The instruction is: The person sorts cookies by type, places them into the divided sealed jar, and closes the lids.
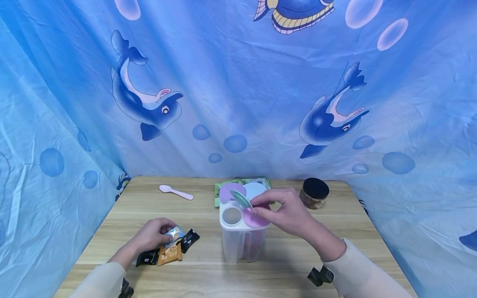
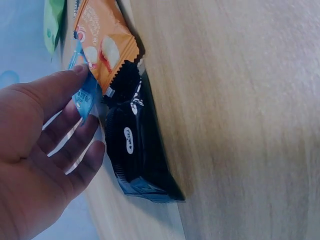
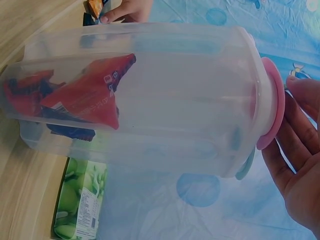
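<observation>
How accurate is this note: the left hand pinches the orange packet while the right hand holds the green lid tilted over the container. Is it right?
Not quite: in the head view, the left hand pinches the blue packet, not the orange packet beside it. The right hand does hold the green lid tilted over the container.

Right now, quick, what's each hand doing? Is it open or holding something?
Left hand: closed, pinching the blue packet.
Right hand: closed, pinching the green lid.
</observation>
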A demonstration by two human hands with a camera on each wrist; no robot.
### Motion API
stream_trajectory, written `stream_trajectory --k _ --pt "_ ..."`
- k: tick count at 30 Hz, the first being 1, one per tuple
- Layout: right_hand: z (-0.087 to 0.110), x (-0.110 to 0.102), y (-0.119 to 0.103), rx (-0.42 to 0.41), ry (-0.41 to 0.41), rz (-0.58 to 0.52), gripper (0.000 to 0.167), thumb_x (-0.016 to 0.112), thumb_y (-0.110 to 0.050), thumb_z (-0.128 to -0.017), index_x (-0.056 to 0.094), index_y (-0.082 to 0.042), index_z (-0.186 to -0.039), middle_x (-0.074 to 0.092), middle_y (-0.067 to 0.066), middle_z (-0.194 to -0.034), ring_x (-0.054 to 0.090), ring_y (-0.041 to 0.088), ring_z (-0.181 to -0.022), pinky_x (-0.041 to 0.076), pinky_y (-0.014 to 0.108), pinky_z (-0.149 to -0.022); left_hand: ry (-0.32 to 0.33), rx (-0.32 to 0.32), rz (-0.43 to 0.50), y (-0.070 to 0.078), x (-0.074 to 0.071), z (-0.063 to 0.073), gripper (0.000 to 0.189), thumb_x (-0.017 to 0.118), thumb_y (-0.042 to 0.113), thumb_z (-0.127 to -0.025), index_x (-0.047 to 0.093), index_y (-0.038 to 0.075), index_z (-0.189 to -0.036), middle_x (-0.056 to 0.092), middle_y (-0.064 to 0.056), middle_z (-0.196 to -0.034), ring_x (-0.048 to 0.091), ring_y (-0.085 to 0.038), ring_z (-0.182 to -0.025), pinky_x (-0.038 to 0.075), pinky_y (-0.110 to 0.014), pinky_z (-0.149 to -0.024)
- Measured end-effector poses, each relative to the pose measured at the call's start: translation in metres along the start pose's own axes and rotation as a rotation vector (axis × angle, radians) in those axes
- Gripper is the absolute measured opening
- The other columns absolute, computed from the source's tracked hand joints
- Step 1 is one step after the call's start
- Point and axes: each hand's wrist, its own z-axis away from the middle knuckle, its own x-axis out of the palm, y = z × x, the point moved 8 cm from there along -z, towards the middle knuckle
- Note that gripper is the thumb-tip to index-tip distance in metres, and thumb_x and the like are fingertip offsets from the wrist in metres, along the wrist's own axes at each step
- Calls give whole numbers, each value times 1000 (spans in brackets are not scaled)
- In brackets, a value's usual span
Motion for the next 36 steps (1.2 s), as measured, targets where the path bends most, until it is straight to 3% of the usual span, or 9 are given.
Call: stream_trajectory --k 11,22,28,36 --pt "1 -1 3 52 -1 -7 18 83 -8 -86 81 -17 -101 79 -6 -91 70 8 -78 59 33 -69 16 33 50 -6 -7 1 32 79 8 -87 72 8 -118 68 -2 -102 62 -16 -91 53 -37 -80" --pt "2 0 5 56 -6 -14 19 83 -8 -86 81 -17 -102 79 -6 -92 71 8 -80 60 32 -70 134 16 122 -4 -28 10 25 78 11 -89 72 6 -113 71 -8 -106 64 -17 -88 54 -27 -70" --pt "1 1 5 51 -6 -8 19 83 -9 -86 81 -17 -103 79 -7 -92 72 7 -80 60 33 -70 200 103 174 21 -52 16 20 77 13 -92 74 10 -112 73 -8 -105 65 -17 -86 54 -27 -68" --pt "2 0 4 37 1 -7 18 83 -9 -86 81 -17 -103 79 -5 -91 71 7 -78 59 30 -70 242 185 224 79 -78 30 30 78 24 -93 72 9 -119 73 -8 -104 68 -16 -84 58 -29 -69"
